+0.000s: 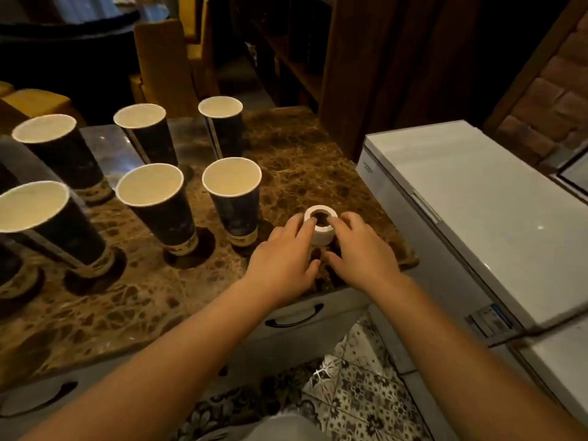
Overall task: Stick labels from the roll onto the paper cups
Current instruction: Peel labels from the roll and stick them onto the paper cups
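Countertop of brown veined marble [296, 154], your largest element, fills the frame from nine o'clock to the centre; a white chest freezer [477, 202] abuts it at three o'clock. Six tall dark paper cups with cream interiors [234, 198] stand upright in two rows from nine to eleven o'clock, well apart from one another. No label is visible on any cup wall facing you, so judge the task barely begun, with all six cups left. Your left hand [283, 259] and right hand [362, 253] sit just right of centre, fingers curved around the small white roll of labels [321, 226], which stands on end on the marble, at four o'clock from the nearest cup. Both hands touch the roll's sides, seemingly gripping it.
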`<state>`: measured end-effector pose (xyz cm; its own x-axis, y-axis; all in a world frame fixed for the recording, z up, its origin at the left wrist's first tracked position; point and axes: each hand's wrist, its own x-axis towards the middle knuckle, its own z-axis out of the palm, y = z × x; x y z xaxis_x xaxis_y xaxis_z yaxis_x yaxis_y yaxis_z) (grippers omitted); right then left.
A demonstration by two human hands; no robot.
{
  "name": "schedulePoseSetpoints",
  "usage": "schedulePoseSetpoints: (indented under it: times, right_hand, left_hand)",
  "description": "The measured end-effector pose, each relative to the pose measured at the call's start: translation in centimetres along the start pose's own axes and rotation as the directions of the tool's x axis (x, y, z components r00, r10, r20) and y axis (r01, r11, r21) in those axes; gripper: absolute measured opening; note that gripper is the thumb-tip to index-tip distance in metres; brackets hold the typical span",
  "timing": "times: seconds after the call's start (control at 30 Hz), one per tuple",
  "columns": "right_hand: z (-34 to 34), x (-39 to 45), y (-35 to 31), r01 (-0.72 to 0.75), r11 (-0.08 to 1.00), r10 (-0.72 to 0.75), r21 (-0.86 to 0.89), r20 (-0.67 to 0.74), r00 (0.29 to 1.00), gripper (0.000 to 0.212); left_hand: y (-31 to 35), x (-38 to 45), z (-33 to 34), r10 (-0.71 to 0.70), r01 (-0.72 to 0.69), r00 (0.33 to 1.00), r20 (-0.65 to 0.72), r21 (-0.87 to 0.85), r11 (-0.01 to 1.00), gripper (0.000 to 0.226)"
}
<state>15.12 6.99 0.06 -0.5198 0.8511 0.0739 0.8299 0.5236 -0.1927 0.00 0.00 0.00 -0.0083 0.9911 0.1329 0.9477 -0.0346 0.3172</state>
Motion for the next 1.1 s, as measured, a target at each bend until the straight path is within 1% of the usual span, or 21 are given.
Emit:
schedulePoseSetpoints:
  times: [0.1, 0.2, 0.3, 0.4, 0.5, 0.57, 0.63, 0.67, 0.77, 0.83, 0.9, 0.93, 1.0, 1.1]
  right_hand:
    - [0.6, 1.8, -0.1, -0.044, 0.998, 0.046, -0.054, 0.049, 0.998, 0.063]
    - [1.5, 3.0, 0.4, -0.042, 0.997, 0.049, -0.059, 0.121, 0.991, 0.051]
    - [2.0, 3.3, 0.7, -0.013, 0.999, 0.009, 0.031, 0.122, 0.993, 0.038]
    - [2.2, 2.3, 0.5, 0.037, 0.99, -0.061, 0.134, 0.182, 0.981, 0.028]
    - [2.2, 0.6, -0.5, 0.125, 0.961, -0.177, 0.246, 0.205, 0.962, 0.03]
    - [2.5, -0.4, -1.4, 0.136, 0.936, -0.191, 0.326, 0.144, 0.971, 0.039]
    - [3.4, -1.2, -2.2, 0.087, 0.913, -0.116, 0.399, 0.049, 0.992, 0.051]
    - [3.9, -1.6, -2.6, 0.051, 0.896, -0.062, 0.441, 0.011, 0.998, 0.052]
    - [5.1, -2.7, -3.4, -0.021, 0.83, 0.063, 0.557, -0.058, 0.996, 0.042]
    - [5.4, -3.1, -3.6, -0.054, 0.766, 0.122, 0.641, -0.063, 0.991, 0.034]
    - [5.5, -3.1, -3.5, -0.069, 0.717, 0.138, 0.693, -0.044, 0.989, 0.028]
    - [5.7, -3.0, -3.4, -0.069, 0.712, 0.135, 0.699, -0.041, 0.99, 0.028]
    - [5.9, -2.8, -3.3, -0.069, 0.726, 0.129, 0.685, -0.038, 0.991, 0.037]
    - [5.9, -2.6, -3.2, -0.054, 0.764, 0.073, 0.643, -0.003, 0.997, 0.07]
  left_hand:
    - [-0.1, 1.2, 0.8, 0.005, -0.005, 1.0, 0.022, -0.028, 1.0, 0.076]
    - [-0.4, 2.1, 1.3, 0.028, -0.025, 0.997, 0.069, -0.056, 0.998, 0.074]
    - [-1.3, 1.7, 1.2, 0.063, -0.062, 0.996, 0.057, -0.031, 0.998, 0.068]
    - [-2.0, -0.1, 1.5, 0.115, -0.117, 0.992, 0.055, 0.037, 0.992, 0.054]
    - [-3.2, -1.8, 1.8, 0.154, -0.154, 0.988, 0.001, 0.089, 0.984, 0.044]
    - [-4.4, -3.0, 2.3, 0.163, -0.158, 0.984, -0.067, 0.072, 0.985, 0.037]
    - [-5.3, -4.0, 2.8, 0.157, -0.154, 0.981, -0.112, 0.034, 0.987, 0.034]
    - [-5.6, -4.3, 3.1, 0.154, -0.154, 0.978, -0.141, 0.011, 0.988, 0.034]
    - [-6.1, -4.8, 3.3, 0.145, -0.154, 0.971, -0.189, -0.036, 0.987, 0.034]
    - [-6.3, -5.1, 3.3, 0.14, -0.156, 0.964, -0.227, -0.055, 0.986, 0.03]
    - [-6.3, -5.3, 3.3, 0.141, -0.163, 0.955, -0.26, -0.063, 0.985, 0.027]
    - [-6.4, -5.4, 3.2, 0.147, -0.169, 0.952, -0.269, -0.062, 0.984, 0.025]
    - [-6.4, -5.5, 3.3, 0.163, -0.18, 0.949, -0.269, -0.04, 0.983, 0.026]
    - [-6.6, -5.3, 3.1, 0.163, -0.17, 0.949, -0.268, -0.001, 0.986, 0.029]
